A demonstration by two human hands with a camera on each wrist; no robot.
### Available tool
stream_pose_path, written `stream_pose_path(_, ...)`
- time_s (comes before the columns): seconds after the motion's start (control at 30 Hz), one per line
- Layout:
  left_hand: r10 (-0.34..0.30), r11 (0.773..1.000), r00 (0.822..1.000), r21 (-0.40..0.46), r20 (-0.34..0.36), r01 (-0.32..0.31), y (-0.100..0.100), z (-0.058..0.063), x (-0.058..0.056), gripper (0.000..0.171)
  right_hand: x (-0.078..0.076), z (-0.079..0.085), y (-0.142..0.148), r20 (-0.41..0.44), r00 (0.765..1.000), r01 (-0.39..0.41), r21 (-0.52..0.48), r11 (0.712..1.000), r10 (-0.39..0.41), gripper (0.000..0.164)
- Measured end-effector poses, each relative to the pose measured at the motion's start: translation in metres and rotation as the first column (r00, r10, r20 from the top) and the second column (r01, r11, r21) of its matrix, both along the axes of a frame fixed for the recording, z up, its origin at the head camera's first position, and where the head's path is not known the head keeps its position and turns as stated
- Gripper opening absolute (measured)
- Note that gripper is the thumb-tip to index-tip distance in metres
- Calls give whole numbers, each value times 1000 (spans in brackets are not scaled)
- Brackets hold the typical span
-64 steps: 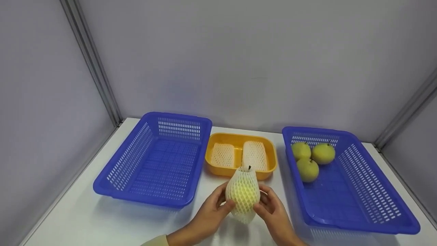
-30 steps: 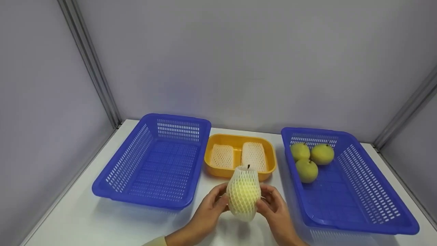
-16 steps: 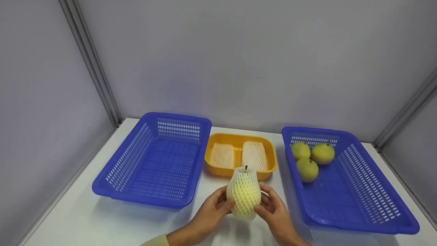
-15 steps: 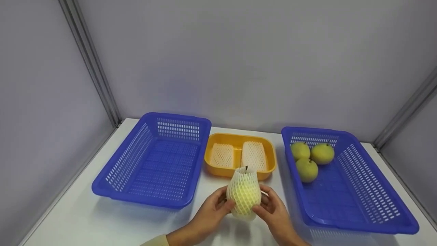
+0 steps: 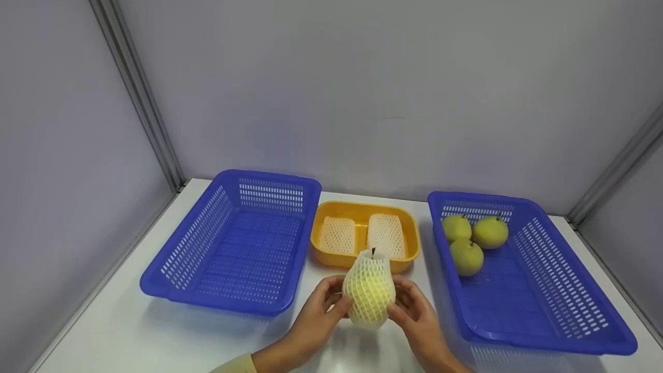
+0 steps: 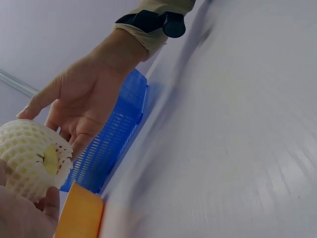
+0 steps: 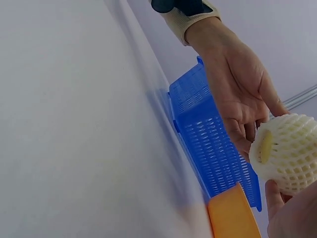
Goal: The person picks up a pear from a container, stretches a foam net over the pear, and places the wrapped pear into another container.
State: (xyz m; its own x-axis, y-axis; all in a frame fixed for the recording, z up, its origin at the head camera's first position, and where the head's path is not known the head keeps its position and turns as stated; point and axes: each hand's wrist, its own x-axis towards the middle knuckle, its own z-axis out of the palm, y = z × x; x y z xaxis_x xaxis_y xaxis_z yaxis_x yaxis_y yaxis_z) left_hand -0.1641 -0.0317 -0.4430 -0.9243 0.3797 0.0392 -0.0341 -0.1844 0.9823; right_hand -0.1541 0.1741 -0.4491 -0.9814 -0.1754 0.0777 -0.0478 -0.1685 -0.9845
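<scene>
Upright over the front of the table is a yellow-green pear [image 5: 370, 295] in a white foam net sleeve, its dark stem poking from the open top. My left hand [image 5: 315, 320] grips its left side, thumb towards me and the other fingers partly hidden behind. From the right, my right hand [image 5: 422, 324] holds it the same way. Both wrist views show the netted pear [image 6: 29, 158] from below, with bare yellow skin visible through the sleeve's lower opening. A yellow box [image 5: 326, 257] stands just behind the pear, with white foam net sleeves [image 5: 386, 235] lying flat inside.
On the left of the white table [image 5: 119, 331] sits a blue basket [image 5: 150, 282] with nothing in it. Another blue basket [image 5: 595, 346] on the right holds three bare pears [image 5: 467, 257] in its far left corner. Grey panel walls [image 5: 331, 93] close off the back and sides.
Both hands keep their hold on the netted pear. It has risen slightly and its stem has shifted a little left, with small shifts of the thumbs. The baskets and box stay put.
</scene>
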Motion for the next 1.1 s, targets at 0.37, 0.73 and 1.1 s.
stream_pose_path(0.37, -55, 998, 998, -16, -13, 55, 2, 4, 4, 65, 0, 1, 0, 15, 1000, -27, 34, 999, 27, 57)
stream_pose_path(0.73, 14, 999, 1000, 37, 21, -15, 1, 10, 1, 53, -3, 6, 1, 74, 997, 29, 103, 994, -37, 53)
stream_pose_path(1.1, -62, 998, 998, -20, 26, 63, 2, 6, -3, 66, -2, 2, 2, 63, 997, -53, 56, 997, 50, 60)
